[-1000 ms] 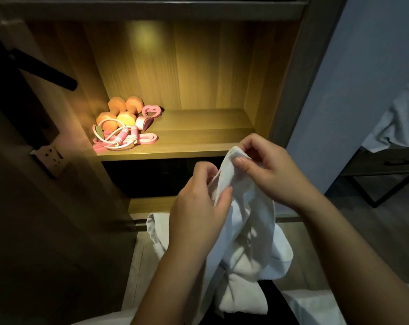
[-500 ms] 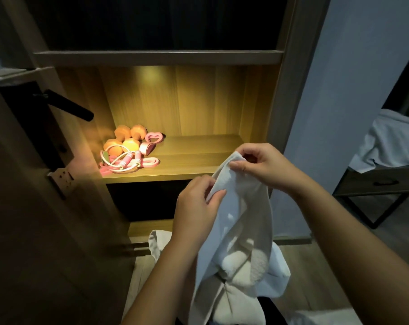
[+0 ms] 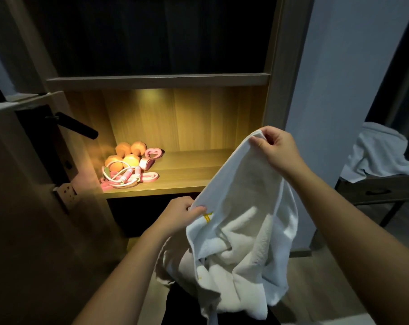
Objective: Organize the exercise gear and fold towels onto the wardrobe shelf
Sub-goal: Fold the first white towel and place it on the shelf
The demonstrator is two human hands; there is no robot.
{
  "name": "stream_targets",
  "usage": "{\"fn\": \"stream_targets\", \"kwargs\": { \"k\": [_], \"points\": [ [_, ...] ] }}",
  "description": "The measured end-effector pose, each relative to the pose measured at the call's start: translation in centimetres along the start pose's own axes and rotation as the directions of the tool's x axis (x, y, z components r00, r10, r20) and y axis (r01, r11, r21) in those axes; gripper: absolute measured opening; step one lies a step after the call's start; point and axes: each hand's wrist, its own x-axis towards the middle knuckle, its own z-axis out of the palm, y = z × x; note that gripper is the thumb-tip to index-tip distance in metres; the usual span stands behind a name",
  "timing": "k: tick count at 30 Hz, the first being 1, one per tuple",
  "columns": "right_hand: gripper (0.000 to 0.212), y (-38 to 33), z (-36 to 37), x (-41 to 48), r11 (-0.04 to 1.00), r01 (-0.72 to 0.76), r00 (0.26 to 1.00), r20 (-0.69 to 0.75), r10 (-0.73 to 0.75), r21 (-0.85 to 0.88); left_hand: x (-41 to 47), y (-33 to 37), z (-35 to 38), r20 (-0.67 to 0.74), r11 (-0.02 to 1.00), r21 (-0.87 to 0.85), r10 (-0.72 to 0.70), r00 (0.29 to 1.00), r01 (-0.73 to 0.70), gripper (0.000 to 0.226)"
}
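Two hands are engaged on one white towel [image 3: 245,207]. An upper corner is pinched by the right hand [image 3: 275,146], raised in front of the shelf's right end. The hem lower down is pinched by the left hand [image 3: 184,211], just beside a small yellow mark. The rest of the towel is left hanging in loose bunches, held in the air before the wardrobe and not yet on the shelf.

Step judged: the towel is being opened out for folding, and no fold is made yet. The next move is judged to call for the hem to be followed to the second corner and the edge pulled flat before the halves are brought together.

On the lit wardrobe shelf [image 3: 187,181], the gear is grouped at the left end: orange dumbbells [image 3: 126,156], a pink jump rope [image 3: 121,177] in front, and a pink heart-shaped piece [image 3: 153,153] beside them. Towels are judged to go to its right. The compartment above is dark and its contents cannot be told. At far right a grey cloth [image 3: 381,156] is draped over a dark table [image 3: 374,191].
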Motion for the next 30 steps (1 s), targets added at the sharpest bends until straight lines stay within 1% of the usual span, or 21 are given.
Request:
{"fn": "stream_targets", "kwargs": {
  "k": [2,4,6,7,9,12,14,16,18,20,21,23,26,28,30],
  "points": [
    [0.007,0.5,-0.4,0.1,1.000,-0.016,1.000,-0.015,0.016,-0.016,0.6,-0.2,-0.7,-0.053,0.999,0.048,0.026,0.998,-0.024,0.028],
    [0.009,1.0,-0.8,0.3,0.999,-0.045,0.997,-0.066,0.043,-0.021,1.4,0.2,-2.3,-0.155,0.998,0.028,0.064,0.986,-0.060,0.033],
    [0.011,1.3,-1.5,0.7,0.997,-0.079,0.989,-0.125,0.078,0.001,2.4,1.0,-4.5,-0.236,0.990,0.074,0.136,0.962,-0.122,0.033],
    [0.011,1.3,-1.7,0.9,0.995,-0.092,0.985,-0.145,0.094,0.023,2.9,1.4,-5.6,-0.251,0.980,0.117,0.183,0.951,-0.158,0.031],
    [0.012,1.3,-1.9,1.3,0.992,-0.109,0.978,-0.172,0.120,0.070,3.4,2.2,-7.6,-0.233,0.955,0.194,0.266,0.935,-0.224,0.025],
    [0.010,0.9,-1.6,1.6,0.986,-0.113,0.966,-0.218,0.137,0.121,3.6,2.4,-8.6,-0.122,0.915,0.297,0.319,0.940,-0.272,0.015],
    [0.007,0.2,-1.1,1.7,0.987,-0.080,0.968,-0.226,0.110,0.140,3.6,2.0,-7.9,-0.083,0.901,0.353,0.298,0.951,-0.252,0.018],
    [0.008,-0.6,-0.5,1.7,0.989,-0.043,0.974,-0.214,0.073,0.141,3.6,1.1,-6.8,-0.071,0.902,0.387,0.238,0.969,-0.193,0.023],
    [0.010,-1.0,0.1,1.7,0.991,-0.027,0.980,-0.192,0.052,0.132,3.6,-0.1,-5.7,-0.054,0.912,0.389,0.166,0.985,-0.132,0.026],
    [0.012,-1.0,0.6,1.6,0.993,-0.019,0.984,-0.171,0.038,0.115,3.7,-1.0,-4.8,-0.055,0.921,0.376,0.130,0.990,-0.101,0.027],
    [0.012,-0.9,0.7,1.5,0.994,-0.014,0.985,-0.168,0.033,0.110,3.7,-1.2,-4.6,-0.078,0.918,0.384,0.141,0.987,-0.100,0.027],
    [0.008,-0.7,0.7,1.6,0.994,-0.007,0.983,-0.180,0.027,0.111,4.0,-1.5,-4.4,-0.171,0.911,0.399,0.186,0.968,-0.105,0.023],
    [0.006,-1.4,0.0,2.1,0.991,0.013,0.975,-0.222,0.016,0.130,4.7,-1.4,-5.4,-0.313,0.930,0.352,0.224,0.923,-0.106,0.019],
    [0.005,-2.1,-0.4,2.6,0.989,0.029,0.972,-0.235,0.006,0.144,5.4,-1.4,-6.2,-0.318,0.924,0.367,0.237,0.918,-0.111,0.019],
    [0.005,-2.8,-0.4,2.9,0.986,0.047,0.969,-0.248,-0.006,0.160,5.9,-1.5,-6.2,-0.253,0.898,0.423,0.250,0.935,-0.126,0.021]
  ]
}}
